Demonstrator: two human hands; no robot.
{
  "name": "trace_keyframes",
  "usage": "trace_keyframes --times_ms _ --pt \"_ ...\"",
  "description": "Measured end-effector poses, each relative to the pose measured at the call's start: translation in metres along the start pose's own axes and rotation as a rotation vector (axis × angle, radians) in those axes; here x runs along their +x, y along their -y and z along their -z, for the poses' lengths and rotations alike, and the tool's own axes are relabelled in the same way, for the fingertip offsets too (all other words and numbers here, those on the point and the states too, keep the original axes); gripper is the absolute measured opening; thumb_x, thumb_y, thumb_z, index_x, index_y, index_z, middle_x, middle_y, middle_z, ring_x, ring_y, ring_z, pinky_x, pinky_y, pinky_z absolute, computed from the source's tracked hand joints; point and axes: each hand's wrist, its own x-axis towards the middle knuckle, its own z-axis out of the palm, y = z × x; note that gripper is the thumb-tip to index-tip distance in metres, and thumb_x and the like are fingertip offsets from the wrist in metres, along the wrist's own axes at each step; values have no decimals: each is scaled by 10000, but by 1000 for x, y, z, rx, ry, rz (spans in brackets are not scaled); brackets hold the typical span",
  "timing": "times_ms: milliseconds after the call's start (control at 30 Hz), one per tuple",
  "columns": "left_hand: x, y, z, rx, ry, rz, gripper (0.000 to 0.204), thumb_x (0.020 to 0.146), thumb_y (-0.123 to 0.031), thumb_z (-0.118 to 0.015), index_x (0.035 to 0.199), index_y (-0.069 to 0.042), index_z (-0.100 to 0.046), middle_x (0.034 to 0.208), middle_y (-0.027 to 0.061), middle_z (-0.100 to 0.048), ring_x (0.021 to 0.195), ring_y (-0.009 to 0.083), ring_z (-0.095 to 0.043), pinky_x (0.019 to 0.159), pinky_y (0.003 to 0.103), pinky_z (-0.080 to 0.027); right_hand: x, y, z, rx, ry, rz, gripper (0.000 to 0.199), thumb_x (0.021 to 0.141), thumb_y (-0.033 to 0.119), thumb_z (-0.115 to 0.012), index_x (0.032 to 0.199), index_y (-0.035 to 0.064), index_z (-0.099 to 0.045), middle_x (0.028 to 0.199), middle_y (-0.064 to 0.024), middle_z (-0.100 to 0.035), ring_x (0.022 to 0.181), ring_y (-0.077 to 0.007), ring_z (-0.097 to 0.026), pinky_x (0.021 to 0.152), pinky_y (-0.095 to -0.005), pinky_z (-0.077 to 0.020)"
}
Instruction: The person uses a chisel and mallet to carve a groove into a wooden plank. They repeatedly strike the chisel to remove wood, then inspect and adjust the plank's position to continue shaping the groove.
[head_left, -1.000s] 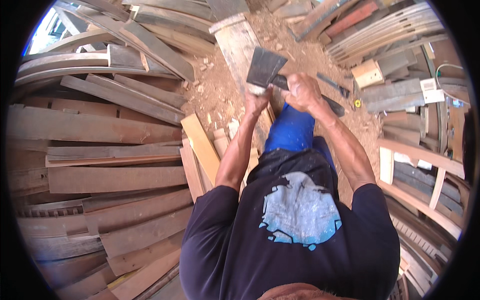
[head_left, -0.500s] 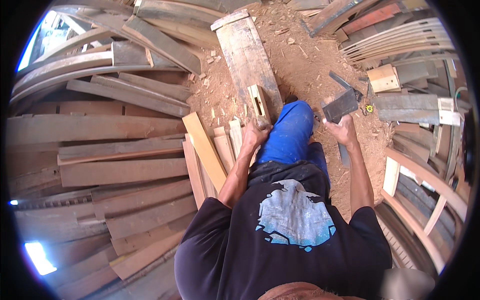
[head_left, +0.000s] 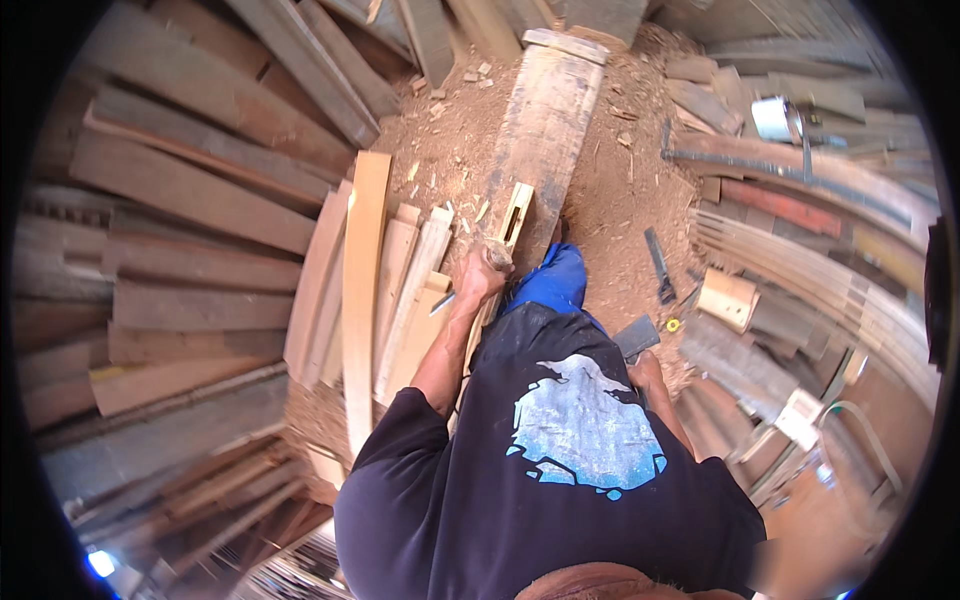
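My left hand (head_left: 480,276) is closed around the near end of a pale piece of wood (head_left: 515,215) with a long slot cut in its face. The far part of this piece lies over a worn plank (head_left: 550,110), beside my blue-trousered leg (head_left: 553,280). Low on the right, close to my body, my right hand (head_left: 648,370) is closed on a dark, flat, rectangular tool (head_left: 636,337). My shirt partly hides that hand, and the tool's kind cannot be made out. A thin pointed thing (head_left: 441,303) shows by my left wrist.
Light boards (head_left: 365,290) stand close to my left arm, with many darker planks (head_left: 210,175) beyond. A dark metal tool (head_left: 660,265) and a small yellow ring (head_left: 673,325) lie on the shaving-strewn ground (head_left: 625,200). Stacked curved slats (head_left: 780,260) are at right.
The view has swung to the right. My right hand has come down and in toward my body with the dark tool. My left hand keeps its grip on the slotted wood.
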Motion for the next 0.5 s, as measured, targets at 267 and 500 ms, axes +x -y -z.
trace_keyframes --times_ms 267,500 --pt "-3 -9 7 -52 4 83 315 666 -155 -716 961 -52 -672 936 248 -703 932 444 -672 798 514 -533 80 71 149 -160 -143 252 317 760 212 -773 932 -43 -695 770 -166 -704 610 -246 -682 612 -407 -549" --pt "0 -7 5 -75 9 100 299 641 -129 -725 927 -56 -681 945 241 -701 936 435 -672 797 508 -533 118 207 206 -126 4 240 241 788 206 -751 828 -24 -689 635 -101 -648 549 -173 -624 526 -354 -495"
